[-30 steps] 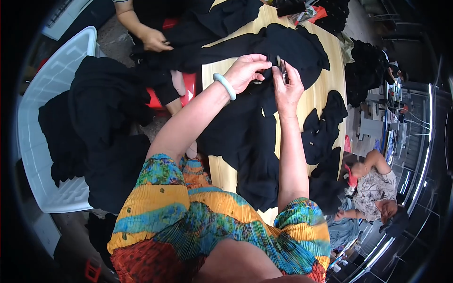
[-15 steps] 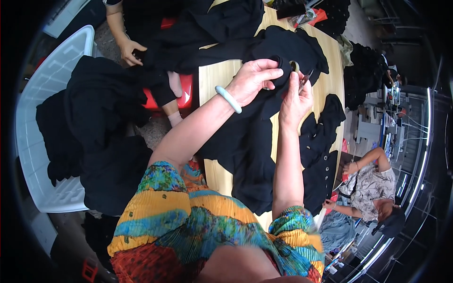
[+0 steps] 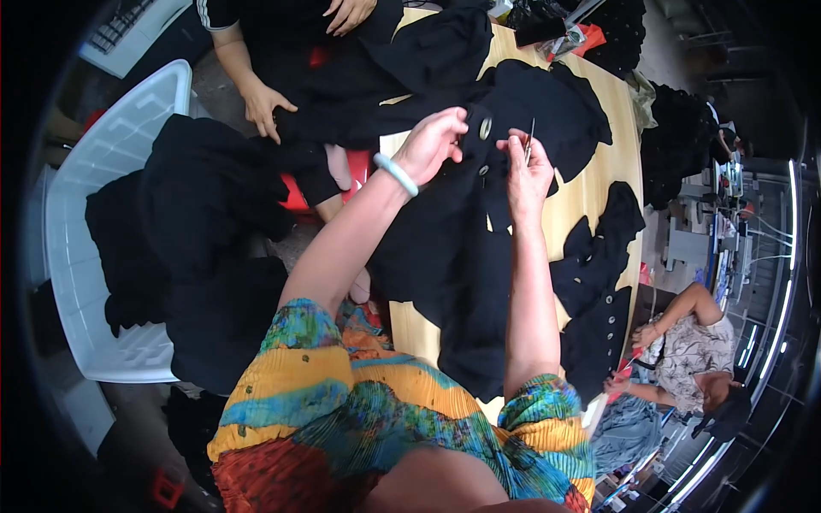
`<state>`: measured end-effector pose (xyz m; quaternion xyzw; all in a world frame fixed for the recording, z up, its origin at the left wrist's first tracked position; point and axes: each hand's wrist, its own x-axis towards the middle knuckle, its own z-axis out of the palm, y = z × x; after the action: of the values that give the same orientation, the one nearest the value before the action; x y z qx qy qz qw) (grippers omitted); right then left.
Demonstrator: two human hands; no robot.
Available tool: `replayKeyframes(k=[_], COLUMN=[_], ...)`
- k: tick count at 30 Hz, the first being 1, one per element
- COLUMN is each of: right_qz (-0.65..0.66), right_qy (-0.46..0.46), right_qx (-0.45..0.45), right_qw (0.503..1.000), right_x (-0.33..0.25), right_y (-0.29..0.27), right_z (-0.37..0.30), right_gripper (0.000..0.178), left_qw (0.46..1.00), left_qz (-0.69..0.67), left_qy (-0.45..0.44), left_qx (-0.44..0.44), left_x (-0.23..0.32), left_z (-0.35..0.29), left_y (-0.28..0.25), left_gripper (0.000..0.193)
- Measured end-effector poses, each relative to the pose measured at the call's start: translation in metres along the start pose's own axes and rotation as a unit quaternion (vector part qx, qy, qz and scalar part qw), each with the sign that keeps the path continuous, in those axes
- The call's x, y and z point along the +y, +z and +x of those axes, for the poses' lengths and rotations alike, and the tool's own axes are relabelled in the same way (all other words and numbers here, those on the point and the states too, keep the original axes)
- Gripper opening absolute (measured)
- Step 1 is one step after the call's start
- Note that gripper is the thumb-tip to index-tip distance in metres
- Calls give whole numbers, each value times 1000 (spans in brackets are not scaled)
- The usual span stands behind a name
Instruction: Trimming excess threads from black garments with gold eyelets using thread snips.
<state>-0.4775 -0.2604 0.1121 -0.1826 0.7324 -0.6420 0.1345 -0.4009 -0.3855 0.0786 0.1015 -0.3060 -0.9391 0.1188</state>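
A black garment (image 3: 466, 256) lies spread over the light wood table (image 3: 415, 329), beneath both my hands. My left hand (image 3: 434, 147), with a pale bangle (image 3: 396, 173) at the wrist, hovers over it with loosely curled fingers apart and nothing visible in them. Between my hands, a pale oval button (image 3: 486, 128) shows against the black cloth, with a smaller dark shiny button (image 3: 483, 170) below it. My right hand (image 3: 530, 179) is closed around small metal thread snips (image 3: 529, 141), blades pointing away from me; the grip is partly hidden by the fingers.
At left stands a white plastic crate (image 3: 73, 282) heaped with black garments (image 3: 205, 231). Across the table's far left, a co-worker's hand (image 3: 265, 107) touches black cloth. More black pieces with buttons (image 3: 594, 325) lie at right. Another person (image 3: 693, 338) works beyond the table's right side.
My hands have drawn apart, and my left hand has let go of the cloth. The pale button now rests left of where it was held. The co-worker's second hand has come into view.
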Motion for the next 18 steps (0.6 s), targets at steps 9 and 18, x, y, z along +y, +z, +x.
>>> replayKeyframes(k=[9,18], right_qz=[94,206], right_qy=[276,275], right_qx=[-140,-258], right_qw=[946,903], right_x=[9,1], right_y=[-10,-26], right_z=[-7,-14], right_gripper=[40,42], left_qw=[860,705], left_qz=[464,650], left_qy=[179,255], left_qx=[-116,-125], left_x=[-20,-28], left_z=[-47,-70], left_y=[-2,16], left_gripper=[6,9])
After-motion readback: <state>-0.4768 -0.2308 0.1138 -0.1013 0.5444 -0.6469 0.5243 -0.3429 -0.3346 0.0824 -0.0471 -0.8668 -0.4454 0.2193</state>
